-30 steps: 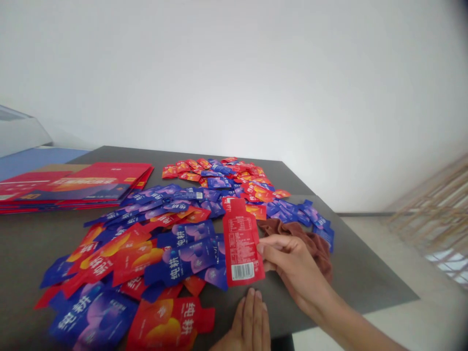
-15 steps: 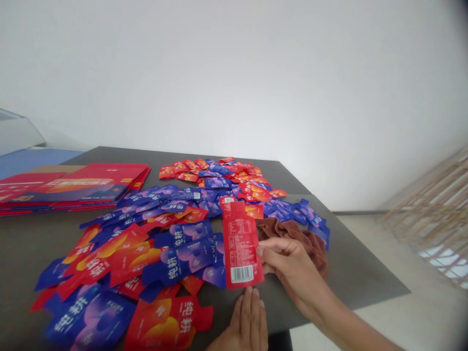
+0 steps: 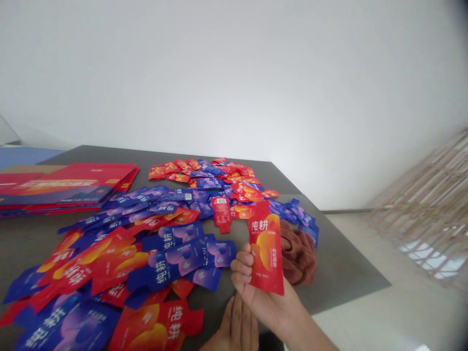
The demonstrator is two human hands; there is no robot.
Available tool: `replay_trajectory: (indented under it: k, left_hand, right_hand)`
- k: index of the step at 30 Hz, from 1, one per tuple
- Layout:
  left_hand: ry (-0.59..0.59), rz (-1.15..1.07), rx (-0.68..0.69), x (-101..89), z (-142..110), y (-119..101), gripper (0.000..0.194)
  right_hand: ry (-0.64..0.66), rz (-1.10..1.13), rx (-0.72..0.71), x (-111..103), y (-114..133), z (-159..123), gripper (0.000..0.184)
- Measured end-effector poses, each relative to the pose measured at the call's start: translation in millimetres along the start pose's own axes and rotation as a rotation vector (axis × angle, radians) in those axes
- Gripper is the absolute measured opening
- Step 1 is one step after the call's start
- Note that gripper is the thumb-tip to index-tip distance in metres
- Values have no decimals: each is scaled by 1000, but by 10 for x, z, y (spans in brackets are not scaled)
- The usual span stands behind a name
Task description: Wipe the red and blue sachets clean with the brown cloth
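Note:
My right hand (image 3: 256,297) is shut on a red-and-orange foil sachet (image 3: 266,256), held upright with its printed front facing me. The sachet's front bears the characters 纯耕. My left hand (image 3: 237,329) lies flat and open at the near table edge, its fingers spread slightly and holding nothing. Just beyond it sits a red sachet (image 3: 157,326), the closest of a loose heap of blue and red sachets (image 3: 166,265). The heap spreads across the table, and a small red sachet (image 3: 222,213) lies with its back up.
A brown crumpled cloth (image 3: 298,258) lies right of my right hand on the dark grey table (image 3: 347,278). A stack of flat red cartons (image 3: 66,187) sits at the far left. The table's right edge drops to a pale floor.
My right hand has turned the sachet from its barcode back to its printed front and raised it upright. My left hand stays in place, and the view has shifted slightly.

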State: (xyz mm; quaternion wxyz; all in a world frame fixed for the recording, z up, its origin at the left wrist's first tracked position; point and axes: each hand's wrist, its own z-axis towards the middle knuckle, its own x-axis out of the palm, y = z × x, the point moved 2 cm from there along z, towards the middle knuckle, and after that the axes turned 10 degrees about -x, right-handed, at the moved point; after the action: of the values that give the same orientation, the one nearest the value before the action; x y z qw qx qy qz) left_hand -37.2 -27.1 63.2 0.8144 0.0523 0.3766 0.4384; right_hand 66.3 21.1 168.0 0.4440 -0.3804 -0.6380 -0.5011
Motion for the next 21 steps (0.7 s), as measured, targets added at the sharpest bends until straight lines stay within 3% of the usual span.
replay_trajectory:
  k: [8, 21]
  left_hand:
    - [99, -168, 15, -107, -24, 38, 36]
    - [109, -231, -9, -119, 2, 77, 29]
  right_hand:
    - [77, 266, 14, 46, -258, -158, 20]
    - [22, 201, -7, -70, -269, -140, 24]
